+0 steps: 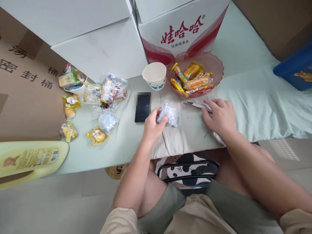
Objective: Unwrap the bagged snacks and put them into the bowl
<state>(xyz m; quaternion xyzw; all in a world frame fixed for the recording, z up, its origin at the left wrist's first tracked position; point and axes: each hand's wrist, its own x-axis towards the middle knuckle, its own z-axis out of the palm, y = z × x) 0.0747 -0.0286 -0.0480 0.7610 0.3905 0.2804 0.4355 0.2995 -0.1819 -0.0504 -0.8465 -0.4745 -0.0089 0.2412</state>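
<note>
Two hands busy here, what's in the fingers?

Left hand [154, 126] has its thumb and fingers pinched around the left side of a clear packet [172, 113] with something pale blue in it. It's right over the near part of the table [133, 143]; can't tell if its bottom touches the cloth. Right hand [220, 117] has its fingers on a flat, whitish wrapper [198, 104]. How firmly, no clue.

And around that?

Phone [142, 110] just left of the left hand, screen dark. Beyond the clear packet there's a white paper cup [156, 85] with a blue pattern, then a pink see-through bowl [219, 70] beside it, loaded with wrapped snacks [197, 83].

Anything farther out?

Yep, a heap of wrapped treats [113, 92] way over left, with another bluish packet [107, 122] and a yellow one [97, 136] nearer the edge. White carton [180, 39] with red lettering stands behind the bowl.
</note>
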